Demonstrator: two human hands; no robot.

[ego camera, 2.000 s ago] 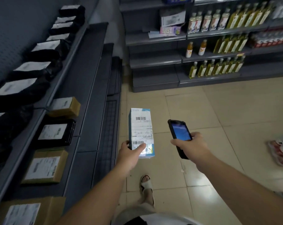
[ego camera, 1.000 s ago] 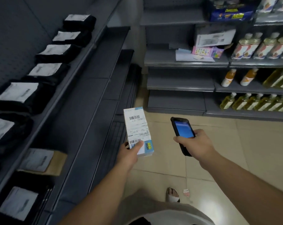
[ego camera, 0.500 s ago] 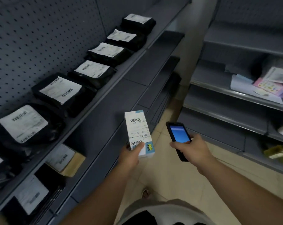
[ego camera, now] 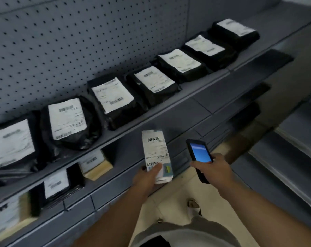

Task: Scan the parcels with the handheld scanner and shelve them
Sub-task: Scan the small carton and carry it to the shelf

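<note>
Boxed parcel gripped at lower end by left hand, held off front edge of upper shelf; scanner clasped in right hand, screen lit; seven black parcels shelved; this one judged not yet shelved.
</note>
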